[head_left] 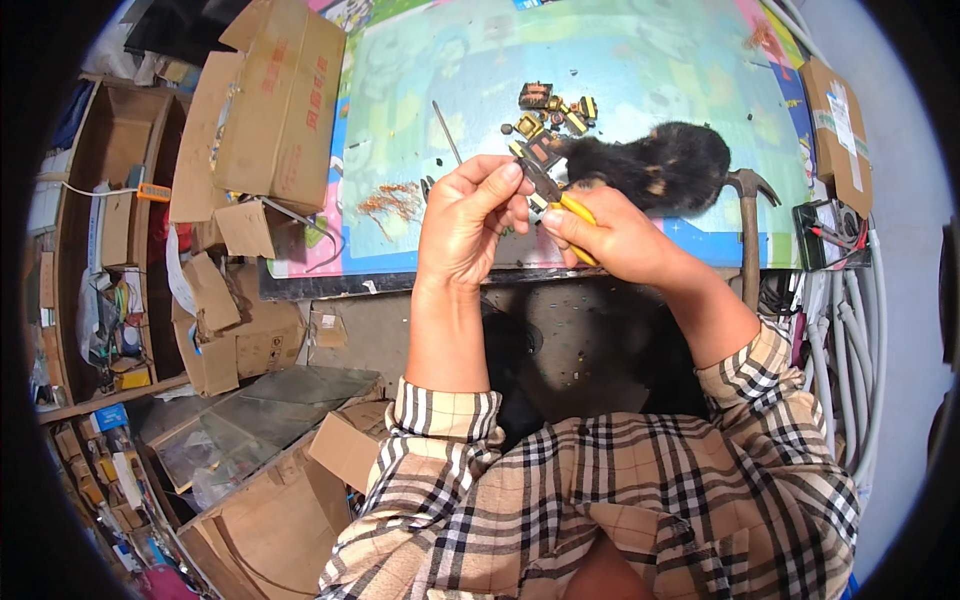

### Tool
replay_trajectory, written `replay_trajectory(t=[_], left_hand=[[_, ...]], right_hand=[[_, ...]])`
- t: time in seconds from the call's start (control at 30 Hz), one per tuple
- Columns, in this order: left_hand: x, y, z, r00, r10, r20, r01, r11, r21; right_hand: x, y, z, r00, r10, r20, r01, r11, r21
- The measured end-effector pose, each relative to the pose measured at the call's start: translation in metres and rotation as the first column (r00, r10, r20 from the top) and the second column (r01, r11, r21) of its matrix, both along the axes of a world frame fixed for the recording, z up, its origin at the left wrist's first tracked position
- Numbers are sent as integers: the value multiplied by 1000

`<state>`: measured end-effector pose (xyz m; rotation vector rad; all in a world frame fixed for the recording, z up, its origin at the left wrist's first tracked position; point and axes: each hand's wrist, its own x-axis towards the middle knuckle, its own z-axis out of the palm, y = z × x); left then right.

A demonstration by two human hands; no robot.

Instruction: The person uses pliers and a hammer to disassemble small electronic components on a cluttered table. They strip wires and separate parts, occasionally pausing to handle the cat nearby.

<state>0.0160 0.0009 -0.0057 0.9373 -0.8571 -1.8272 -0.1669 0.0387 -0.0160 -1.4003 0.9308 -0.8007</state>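
My right hand (625, 235) is closed round the yellow handles of a pair of pliers (577, 208). Their dark jaws reach up to the fingertips of my left hand (462, 215). Thumb and forefinger of that hand are pinched together at the jaws; what they hold is too small and hidden to name. Just beyond the jaws lies a pile of small transformers (537, 95) and coils, yellow, black and copper-coloured. To the left of the pile is a thin metal rod (446, 131). A tangle of copper wire (392, 202) rests on the table left of my left hand.
A black cat (655, 165) lies on the table right beside the pliers. Farther right, a hammer (749, 215) overhangs the table's front edge near a meter with red leads (835, 238). An open cardboard box (275, 110) stands at the left. Grey pipes (850, 350) are at the right.
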Motion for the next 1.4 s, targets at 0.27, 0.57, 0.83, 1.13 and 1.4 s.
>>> replay_trajectory(t=[0.27, 0.57, 0.83, 1.13, 1.4], left_hand=[[7, 2, 1, 998, -34, -50, 32, 999, -35], [4, 2, 4, 967, 103, 234, -77, 990, -119], [18, 4, 8, 999, 3, 45, 4, 989, -151], [19, 4, 10, 1000, -7, -13, 5, 985, -172], [20, 3, 12, 999, 4, -41, -9, 991, -133]], right_hand=[[2, -2, 1, 996, 2, 95, -11, 995, 99], [7, -1, -1, 975, -223, 13, 223, 975, -14], [-6, -5, -2, 956, -161, -246, 152, 987, -54], [-3, -3, -7, 905, -105, -412, 39, 985, -166], [1, -2, -3, 859, -192, -474, 83, 967, -242]])
